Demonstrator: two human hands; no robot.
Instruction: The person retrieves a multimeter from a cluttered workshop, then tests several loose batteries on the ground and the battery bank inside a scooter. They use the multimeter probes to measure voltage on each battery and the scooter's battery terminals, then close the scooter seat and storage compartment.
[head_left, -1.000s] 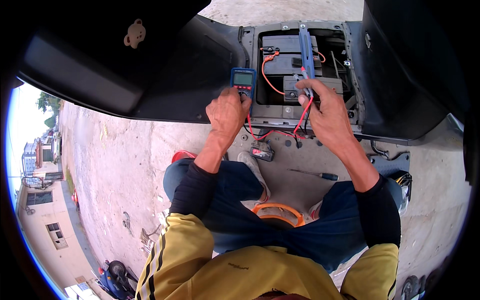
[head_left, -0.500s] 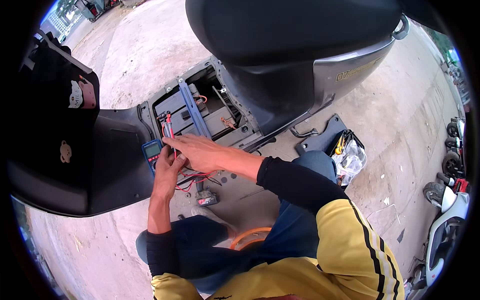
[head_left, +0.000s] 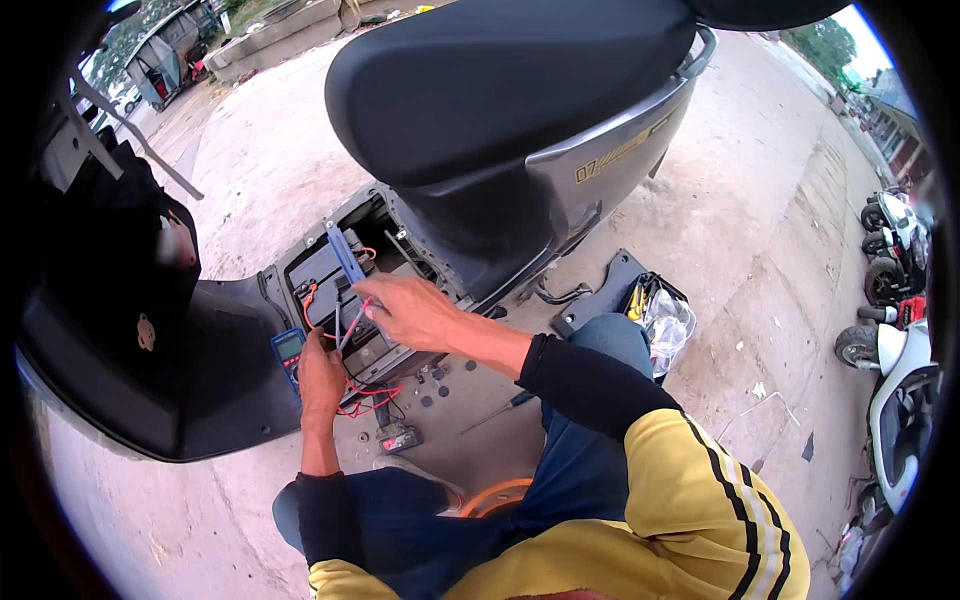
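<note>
My right hand is closed, pinching a red test probe over the open floorboard compartment of a scooter. Lower and to the left, my left hand is closed at the lower end of a dark grey test probe; its grip is partly hidden. Beside its fingers sits a blue multimeter with a small screen. Red and black test leads hang below the hands. Grey batteries fill the compartment, under a blue crossbar. An orange wire runs along them.
The scooter's black seat rises behind. A cordless power tool and a screwdriver lie near my legs. Right of my knee are a dark floor panel and a tool box with a plastic bag. Scooters stand far right.
The view has shifted, so the scooter appears further left. My hands have moved apart, and the red probe has separated from the grey one, tilting in my right hand.
</note>
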